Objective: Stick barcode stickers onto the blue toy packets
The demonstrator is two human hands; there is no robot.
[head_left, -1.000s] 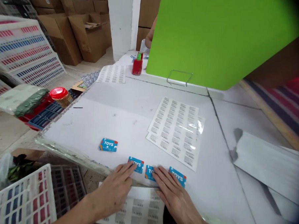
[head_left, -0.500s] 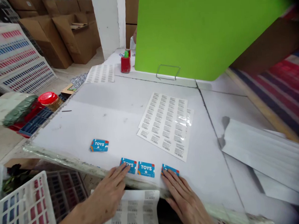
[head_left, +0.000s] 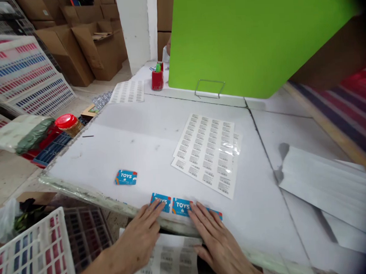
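Near the table's front edge lie several blue cards marked TOYS. My left hand (head_left: 140, 235) rests flat with its fingertips on the left card (head_left: 165, 197) of the front row. Fingers stretched out, my right hand (head_left: 216, 236) touches the right edge of the middle card (head_left: 180, 207) and partly covers the right card (head_left: 217, 213). Another TOYS card (head_left: 125, 177) lies farther left, apart from both hands. Below the table edge, between my hands, is a sheet of barcode labels (head_left: 173, 256), partly hidden by them.
Barcode label sheets (head_left: 203, 152) lie overlapping mid-table, with another sheet (head_left: 127, 92) at the back left. A red pen holder (head_left: 157, 80) stands before a green panel (head_left: 245, 41). White packaging (head_left: 331, 191) lies at right. Plastic crates (head_left: 33, 252) and a red-lidded jar (head_left: 69, 123) are at left.
My right hand has slid left from the right card to the edge of the middle card. My left hand stays on the left card. The whole view has shifted slightly.
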